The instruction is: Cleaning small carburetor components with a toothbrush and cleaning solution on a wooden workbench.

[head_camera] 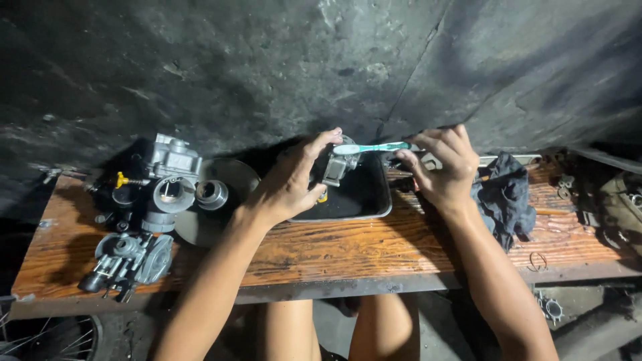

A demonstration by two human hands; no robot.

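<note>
Head view: my wooden bench (374, 251) runs wide, its grain worn orange, with bare room along the near edge. At its back edge sits a dark metal tray (364, 200). Over the tray my left hand (289, 184) grips a small grey metal carburetor part (334, 167). My right hand (445, 167) pinches a teal toothbrush (371, 148), bristles touching the part. Grey carburetor bodies (157, 200) cluster at the left end; a dark rag (505, 194) lies right.
</note>
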